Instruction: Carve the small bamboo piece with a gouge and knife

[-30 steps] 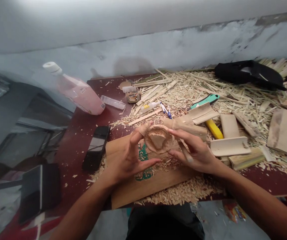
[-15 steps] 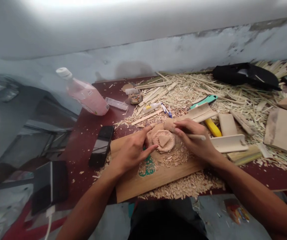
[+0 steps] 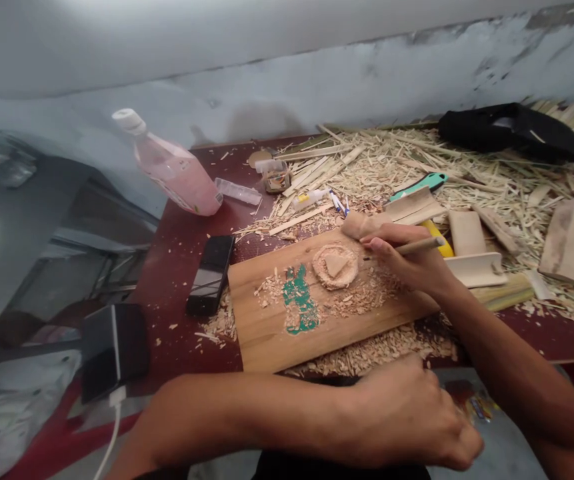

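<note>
My right hand point(image 3: 409, 257) pinches a slim pencil-like tool point(image 3: 419, 247) with a pale rear end and a thin dark tip. A rounded wooden piece point(image 3: 359, 225) lies against its fingers; whether the hand grips it too is unclear. Just left of the tip, a rough carved wooden disc point(image 3: 324, 273) rests on a flat board point(image 3: 267, 353), a small triangular wood piece point(image 3: 335, 264) on top. My left hand point(image 3: 414, 413) is curled closed in front of the table edge, over my lap. Its fingertips are hidden, along with anything inside them.
Shavings partly cover a green patch point(image 3: 299, 297) on the board. A phone point(image 3: 211, 273) lies to the left, behind it a bottle of pink liquid point(image 3: 179, 173). A green-handled cutter point(image 3: 419, 187), wood offcuts and a black pouch point(image 3: 509, 133) lie among heaped strips.
My left hand has left the disc and swung down and right across my body, its fingers curling. The right hand has shifted slightly right with the slim tool. The view has tilted a little.
</note>
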The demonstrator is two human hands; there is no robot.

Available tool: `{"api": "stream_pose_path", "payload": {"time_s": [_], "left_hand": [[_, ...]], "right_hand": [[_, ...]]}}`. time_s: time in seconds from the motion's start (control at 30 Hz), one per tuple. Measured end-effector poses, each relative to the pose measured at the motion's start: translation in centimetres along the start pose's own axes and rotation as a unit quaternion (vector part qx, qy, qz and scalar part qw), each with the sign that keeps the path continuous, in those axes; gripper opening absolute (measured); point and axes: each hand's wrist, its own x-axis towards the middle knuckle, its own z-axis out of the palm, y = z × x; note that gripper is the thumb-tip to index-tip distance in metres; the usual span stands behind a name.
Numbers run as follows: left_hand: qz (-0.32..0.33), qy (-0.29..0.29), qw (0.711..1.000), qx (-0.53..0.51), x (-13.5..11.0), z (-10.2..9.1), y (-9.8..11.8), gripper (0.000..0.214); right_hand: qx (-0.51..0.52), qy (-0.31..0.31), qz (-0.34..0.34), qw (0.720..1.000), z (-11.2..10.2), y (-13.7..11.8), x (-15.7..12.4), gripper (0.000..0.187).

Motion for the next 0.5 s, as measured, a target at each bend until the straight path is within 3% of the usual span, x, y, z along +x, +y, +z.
{"api": "stream_pose_path", "payload": {"time_s": [0.07,0.13,0.2,0.3,0.37,0.5], "left_hand": [[0.011,0.004,1.0,-0.007,-0.2,-0.4,-1.4,0.032],[-0.016,0.011,0.999,-0.037,-0.9,-2.2,-3.8,0.02],[-0.085,-0.014,0.996,-0.022,-2.1,-4.8,-6.9,0.012],[-0.205,-0.092,0.974,-0.019,-4.7,-8.4,-11.8,0.01],[-0.292,-0.143,0.945,-0.021,-6.2,-9.3,-14.3,0.021],[-0.323,-0.242,0.911,-0.083,-6.9,-8.2,-16.1,0.064]], "right_hand": [[-0.02,-0.002,-0.078,0.997,-0.1,0.4,0.0,0.028],[-0.034,-0.007,-0.136,0.99,-0.3,0.7,-0.1,0.016],[-0.051,-0.013,-0.145,0.988,-0.6,0.8,-0.2,0.012],[-0.107,-0.051,-0.115,0.986,-1.0,1.0,-0.6,0.022],[-0.147,-0.087,-0.105,0.98,-1.1,1.3,-0.7,0.033],[-0.228,-0.091,-0.107,0.964,-1.7,2.1,-0.5,0.042]]}}
